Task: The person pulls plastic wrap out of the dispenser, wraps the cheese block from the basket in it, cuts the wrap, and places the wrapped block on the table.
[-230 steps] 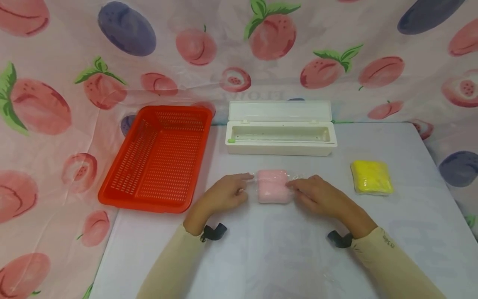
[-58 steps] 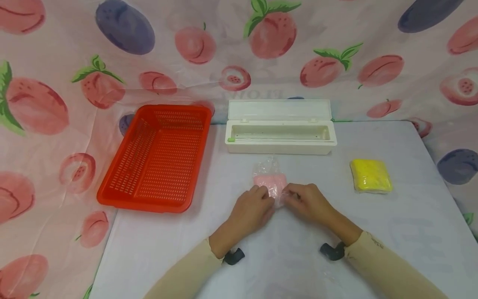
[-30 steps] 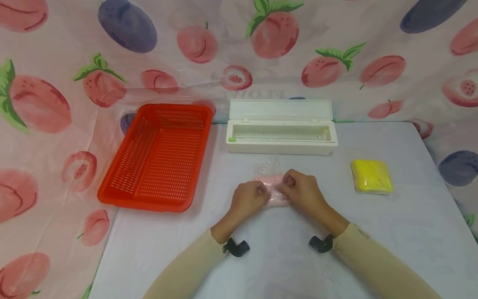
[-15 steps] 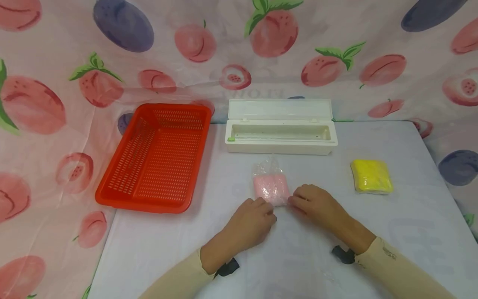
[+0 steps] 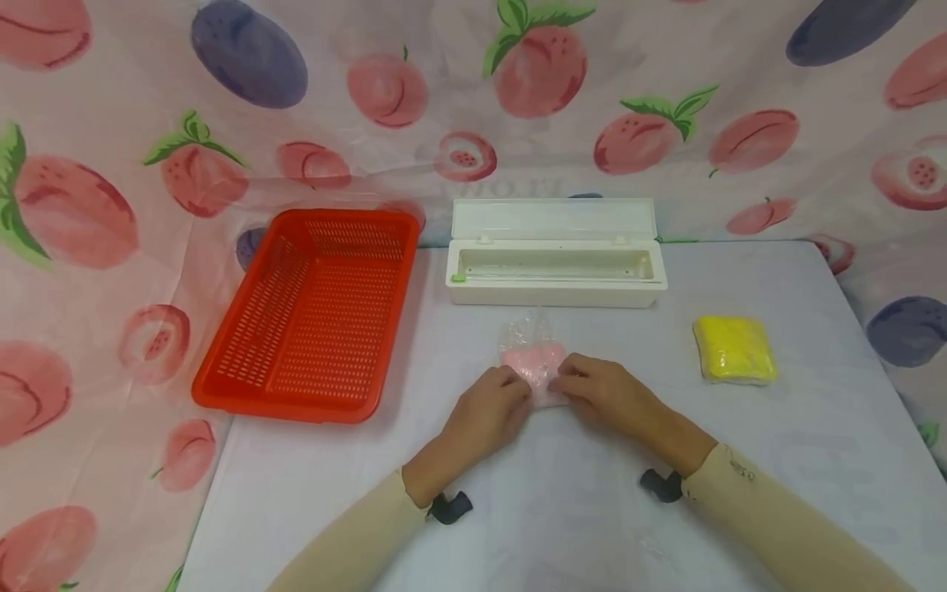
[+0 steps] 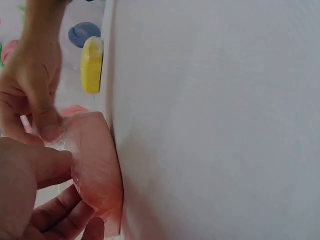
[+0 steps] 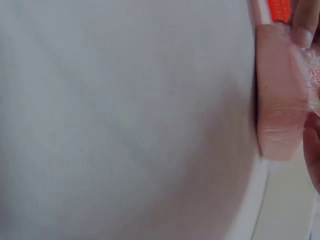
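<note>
A rounded pink block (image 5: 527,359), wrapped in clear cling film (image 5: 528,329), lies flat on the white table. Crumpled film sticks out beyond its far side. My left hand (image 5: 484,415) is at its near left part, thumb and fingers pinching film. From the near right, my right hand (image 5: 614,399) pinches film with thumb and curled fingers. The left wrist view shows both hands close together, film gathered between them above the block (image 6: 97,155). In the right wrist view the block's near side (image 7: 280,95) is smoothly covered; the fingertips are partly cut off.
Behind the block stands a long white dispenser box (image 5: 555,293), lid raised, with a green slider at its left. A red perforated basket (image 5: 288,403) is at the left. A yellow wrapped block (image 5: 736,349) lies at the right. A fruit-print cloth hangs behind.
Since the oldest frame, the block's loose film ends have turned from left and right to far and near. In the last half second, both hands moved from its near edge up over its top.
</note>
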{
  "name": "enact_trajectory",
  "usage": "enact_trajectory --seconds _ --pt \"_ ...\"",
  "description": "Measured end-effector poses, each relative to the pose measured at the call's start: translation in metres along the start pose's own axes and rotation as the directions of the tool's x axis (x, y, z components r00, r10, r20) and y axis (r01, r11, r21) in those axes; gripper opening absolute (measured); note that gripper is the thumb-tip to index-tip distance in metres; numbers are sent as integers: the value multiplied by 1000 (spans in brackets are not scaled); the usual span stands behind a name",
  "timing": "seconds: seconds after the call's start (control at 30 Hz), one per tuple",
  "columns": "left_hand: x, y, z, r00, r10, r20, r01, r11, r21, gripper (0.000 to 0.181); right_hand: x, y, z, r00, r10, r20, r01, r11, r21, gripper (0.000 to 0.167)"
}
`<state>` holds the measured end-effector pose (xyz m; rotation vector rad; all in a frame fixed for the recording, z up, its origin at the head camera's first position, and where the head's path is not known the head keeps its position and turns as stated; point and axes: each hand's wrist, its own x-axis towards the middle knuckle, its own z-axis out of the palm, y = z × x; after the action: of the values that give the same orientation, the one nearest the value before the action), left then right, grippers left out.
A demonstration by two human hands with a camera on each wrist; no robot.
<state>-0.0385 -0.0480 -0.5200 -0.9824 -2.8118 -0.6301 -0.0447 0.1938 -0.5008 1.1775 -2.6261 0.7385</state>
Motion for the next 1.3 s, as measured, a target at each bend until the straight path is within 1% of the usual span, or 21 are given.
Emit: enact_trajectory --seconds 0.07,0.1,0.17,0.33,0.47,0.53,0.57,0.6,0.63,0.67,0.7,0.73,0.77,0.8,0.83,0.87,0.9,1.0,1.03,1.13,1.3 --pt "1 -1 0 1000 -15 -24 14 998 -62 8 2 3 1 998 67 -5 -67 996 56 28" --pt "1 -1 0 999 -26 -34 22 995 -95 8 3 5 2 998 57 -15 -57 998 39 31" --pt "3 -2 -1 998 -58 -38 51 984 -173 7 5 9 5 996 88 -30 -86 995 52 32" --pt "10 -5 -2 983 -183 32 183 927 -327 5 8 18 12 992 115 -61 -109 990 91 34" --pt "14 -8 -2 960 -265 86 277 874 -399 5 9 21 14 986 166 -19 -163 981 109 38" --pt "14 -8 0 956 -284 77 291 871 -395 4 8 22 14 980 197 16 -197 975 99 42" --pt "14 -7 0 960 -275 62 278 888 -366 6 8 22 14 978 208 29 -210 973 95 44" --pt "13 -6 0 970 -241 36 240 923 -301 7 8 22 14 975 216 41 -219 972 86 46" --pt "11 -4 0 984 -177 9 175 962 -208 8 8 22 14 973 225 53 -229 970 80 47" --pt "9 -1 0 996 -93 -11 91 992 -93 9 8 22 14 970 235 64 -240 968 73 48" --pt "7 3 -1 1000 7 -23 -6 999 31 11 8 21 14 967 245 75 -250 966 64 48" --pt "5 6 -2 994 108 -16 -104 981 166 14 8 21 14 964 252 83 -257 965 60 47" --pt "3 10 -3 980 199 3 -192 939 285 19 8 21 14 963 255 90 -260 964 57 46" --pt "2 13 -4 963 266 34 -259 892 370 25 9 21 14 961 259 102 -265 963 51 45" --pt "0 15 -4 951 298 79 -304 863 404 32 9 21 13 958 262 112 -269 962 50 45" --pt "-1 18 -6 947 296 127 -322 857 402 39 9 22 13 956 268 124 -275 961 44 45" --pt "-1 19 -7 946 275 170 -321 862 393 43 9 22 12 954 269 132 -276 960 39 45" --pt "0 22 -10 953 168 254 -250 907 340 49 8 24 8 945 295 139 -299 954 7 49" --pt "0 22 -12 953 147 266 -232 917 324 48 8 24 7 943 302 136 -303 953 -14 50" --pt "3 20 -14 948 139 288 -233 916 325 47 8 26 4 937 321 138 -309 946 -97 50" --pt "5 11 -15 934 108 340 -219 926 309 49 6 27 4 920 331 212 -291 936 -200 47"
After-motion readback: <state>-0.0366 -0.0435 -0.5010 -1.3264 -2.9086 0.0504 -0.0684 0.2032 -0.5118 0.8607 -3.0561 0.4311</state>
